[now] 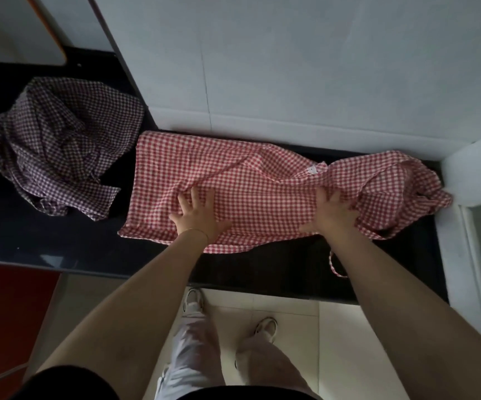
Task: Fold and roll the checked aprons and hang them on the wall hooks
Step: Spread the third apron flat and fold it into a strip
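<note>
Two checked aprons are lying on the dark table (60, 241). One red-and-white apron (262, 180) is stretching lengthwise across the centre of the frame, partly folded, its bib end bunching at the right against a white wall corner (470, 174); one thin strap (334, 264) is trailing off its near edge toward the bottom of the frame. One purple-and-white apron (60, 142) is sitting crumpled in a heap at the left of the frame, just beside the red one.

Two hands are pressing palm-down on the red-and-white apron. The left hand (198, 215) is lying at centre, its fingers (204, 194) spread and nearly straight, flat against the cloth. The right hand (334, 212) is lying right of centre, where the cloth narrows into gathers; its fingers (327, 197) are also spread, though whether the tips are curling into the folds cannot be told.

Two shoes (193, 298) are showing on the pale floor tiles (291, 313) at the bottom of the frame.
</note>
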Demonstrator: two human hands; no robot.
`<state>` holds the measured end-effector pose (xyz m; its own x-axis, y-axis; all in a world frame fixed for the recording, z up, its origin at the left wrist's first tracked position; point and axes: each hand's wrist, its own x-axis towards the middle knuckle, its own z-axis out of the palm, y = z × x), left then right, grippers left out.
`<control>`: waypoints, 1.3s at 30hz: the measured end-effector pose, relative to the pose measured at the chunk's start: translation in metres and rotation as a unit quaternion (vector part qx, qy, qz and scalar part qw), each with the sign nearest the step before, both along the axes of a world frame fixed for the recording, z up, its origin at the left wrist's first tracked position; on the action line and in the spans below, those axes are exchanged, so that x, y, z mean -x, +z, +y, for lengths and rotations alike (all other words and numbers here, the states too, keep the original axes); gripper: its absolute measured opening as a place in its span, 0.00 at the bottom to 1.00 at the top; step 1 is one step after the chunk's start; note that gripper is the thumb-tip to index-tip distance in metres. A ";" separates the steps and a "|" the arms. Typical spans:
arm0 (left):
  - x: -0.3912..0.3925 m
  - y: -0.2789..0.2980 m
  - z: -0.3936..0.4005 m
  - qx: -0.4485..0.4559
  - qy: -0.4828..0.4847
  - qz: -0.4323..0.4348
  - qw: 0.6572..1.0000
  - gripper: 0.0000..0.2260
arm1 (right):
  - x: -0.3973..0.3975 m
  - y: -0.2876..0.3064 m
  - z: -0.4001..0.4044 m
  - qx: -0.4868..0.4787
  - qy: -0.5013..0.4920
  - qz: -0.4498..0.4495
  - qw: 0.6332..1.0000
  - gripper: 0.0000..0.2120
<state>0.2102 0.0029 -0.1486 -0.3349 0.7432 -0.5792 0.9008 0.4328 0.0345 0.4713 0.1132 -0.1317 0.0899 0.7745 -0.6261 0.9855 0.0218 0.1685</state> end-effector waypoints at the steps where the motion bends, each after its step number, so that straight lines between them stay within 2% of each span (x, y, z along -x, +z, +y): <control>1: -0.006 -0.001 -0.002 0.004 0.012 0.005 1.000 0.44 | -0.014 -0.001 0.000 -0.034 -0.015 0.000 0.999 0.56; 3: -0.015 -0.001 -0.003 0.017 0.057 0.009 0.998 0.41 | -0.037 -0.004 -0.007 -0.174 -0.008 -0.004 0.985 0.43; 5: -0.024 0.003 -0.001 -0.004 0.108 0.032 0.994 0.36 | -0.055 -0.004 -0.016 -0.302 -0.015 0.013 0.953 0.30; 7: -0.036 0.010 -0.001 -0.070 0.091 0.061 0.992 0.33 | -0.066 0.001 -0.023 -0.345 -0.075 0.081 0.932 0.26; 8: -0.049 0.012 0.001 -0.119 0.061 0.044 0.990 0.31 | -0.074 0.006 -0.026 -0.349 -0.108 0.106 0.925 0.26; 11: -0.091 0.020 0.008 -0.220 -0.033 -0.064 0.973 0.24 | -0.091 0.015 -0.032 -0.319 -0.222 0.166 0.906 0.35; 12: -0.105 0.019 0.010 -0.222 -0.067 -0.081 0.969 0.23 | -0.094 0.015 -0.034 -0.287 -0.258 0.191 0.902 0.40; 14: -0.132 0.016 0.013 -0.180 -0.120 -0.095 0.972 0.27 | -0.104 0.011 -0.036 -0.216 -0.284 0.218 0.908 0.48; 15: -0.142 0.013 0.015 -0.140 -0.140 -0.086 0.976 0.31 | -0.108 0.009 -0.037 -0.182 -0.265 0.213 0.923 0.45; 17: -0.155 0.006 0.017 -0.089 -0.163 -0.054 0.981 0.33 | -0.121 0.005 -0.039 -0.123 -0.198 0.186 0.955 0.24; 18: -0.157 0.005 0.018 -0.088 -0.160 -0.042 0.982 0.31 | -0.125 0.005 -0.038 -0.113 -0.181 0.183 0.960 0.15; 19: -0.159 0.006 0.021 -0.098 -0.153 -0.035 0.983 0.28 | -0.131 0.008 -0.035 -0.118 -0.169 0.193 0.959 0.13; 21: -0.159 0.007 0.027 -0.109 -0.144 -0.017 0.984 0.22 | -0.140 0.021 -0.022 -0.134 -0.157 0.215 0.954 0.16; 23: -0.158 0.011 0.035 -0.108 -0.130 -0.007 0.986 0.16 | -0.146 0.039 -0.004 -0.139 -0.128 0.201 0.961 0.20; 27: -0.156 0.027 0.059 -0.050 -0.127 -0.026 0.990 0.14 | -0.151 0.077 0.033 -0.088 -0.049 0.143 0.985 0.24; 29: -0.149 0.038 0.070 -0.059 -0.075 -0.067 0.993 0.15 | -0.146 0.095 0.047 -0.037 -0.012 0.095 0.995 0.29; 31: -0.137 0.054 0.082 -0.122 0.008 -0.090 0.988 0.15 | -0.142 0.112 0.056 0.007 -0.006 0.046 0.999 0.33; 32: -0.132 0.062 0.087 -0.153 0.046 -0.104 0.982 0.14 | -0.143 0.116 0.059 0.017 -0.012 0.033 0.999 0.32; 35: -0.116 0.088 0.100 -0.208 0.115 -0.124 0.963 0.12 | -0.150 0.128 0.057 -0.050 -0.040 0.027 0.998 0.24; 37: -0.111 0.099 0.101 -0.241 0.120 -0.116 0.956 0.11 | -0.151 0.131 0.058 -0.134 -0.038 0.076 0.987 0.22; 39: -0.116 0.101 0.096 -0.248 0.110 -0.157 0.950 0.11 | -0.142 0.138 0.060 -0.150 -0.030 0.151 0.977 0.20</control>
